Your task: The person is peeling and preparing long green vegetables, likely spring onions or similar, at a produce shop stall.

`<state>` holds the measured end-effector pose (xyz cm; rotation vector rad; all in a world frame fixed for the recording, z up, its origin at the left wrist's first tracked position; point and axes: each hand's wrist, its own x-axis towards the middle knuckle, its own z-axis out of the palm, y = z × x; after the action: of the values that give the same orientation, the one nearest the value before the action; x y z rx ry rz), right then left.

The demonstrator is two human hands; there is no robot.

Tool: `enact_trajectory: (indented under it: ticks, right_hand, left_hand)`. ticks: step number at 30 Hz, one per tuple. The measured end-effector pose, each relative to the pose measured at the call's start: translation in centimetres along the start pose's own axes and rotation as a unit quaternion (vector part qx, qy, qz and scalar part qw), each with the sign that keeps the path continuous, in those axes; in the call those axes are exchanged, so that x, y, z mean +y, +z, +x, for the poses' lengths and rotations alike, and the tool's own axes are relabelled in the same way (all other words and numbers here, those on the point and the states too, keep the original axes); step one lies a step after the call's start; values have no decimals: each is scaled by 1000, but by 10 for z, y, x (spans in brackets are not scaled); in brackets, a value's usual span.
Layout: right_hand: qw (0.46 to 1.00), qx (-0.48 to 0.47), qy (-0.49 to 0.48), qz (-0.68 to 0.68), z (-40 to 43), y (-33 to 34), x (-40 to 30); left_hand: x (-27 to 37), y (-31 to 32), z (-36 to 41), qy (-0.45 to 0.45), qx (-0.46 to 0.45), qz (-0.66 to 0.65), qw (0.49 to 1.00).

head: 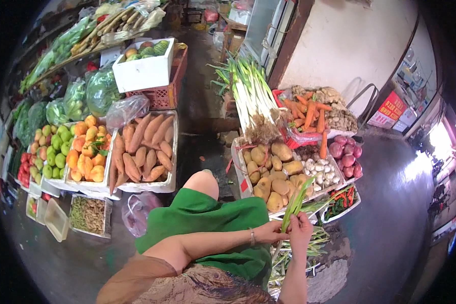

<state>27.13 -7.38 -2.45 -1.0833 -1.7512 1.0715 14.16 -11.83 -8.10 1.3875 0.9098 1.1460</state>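
My left hand [272, 232], with a band around its wrist, grips a long leafy green stalk [297, 201], perhaps a green onion or leek. My right hand [301, 226] pinches the same stalk close to the left fingers. Its leaves point up and away, over the front edge of a box of potatoes [275, 186]. Below my hands lies a heap of loose green leaves and stalks [317, 241]. The green cloth [212, 216] over my lap is to the left of my hands.
Spring onions with roots [256, 98], carrots [307, 110], garlic bulbs [319, 173], red onions [347, 155] and peppers [340, 203] surround the potatoes. Leftward stand sweet potatoes [148, 152], peaches [89, 152], green apples [57, 152] and a plastic bag [138, 212].
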Motion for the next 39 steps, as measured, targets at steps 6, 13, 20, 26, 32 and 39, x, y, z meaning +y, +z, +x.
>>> enact_trajectory:
  ticks: [6,13,20,26,32,39]
  right_hand:
    - [973,14,112,202,-11,-7,-6]
    - [803,80,316,500,-15,-22,8]
    - [692,10,368,621,-16,-32,34]
    - [791,26,194,580,-21,-18,12]
    - [978,69,77,182,-27,4,8]
    - [983,126,77,110,-32,10,9]
  left_hand:
    - [20,-6,-1,-60,-68,-200,976]
    - [-14,9,11,79,-57,-159,982]
    - [-10,-5,6,46,-100,-146,983]
    - [4,-6,6,-27,-60,-151,986]
    - [2,0,4,-29,-14,-233,972]
    - [5,1,5,-27,0,-81,996]
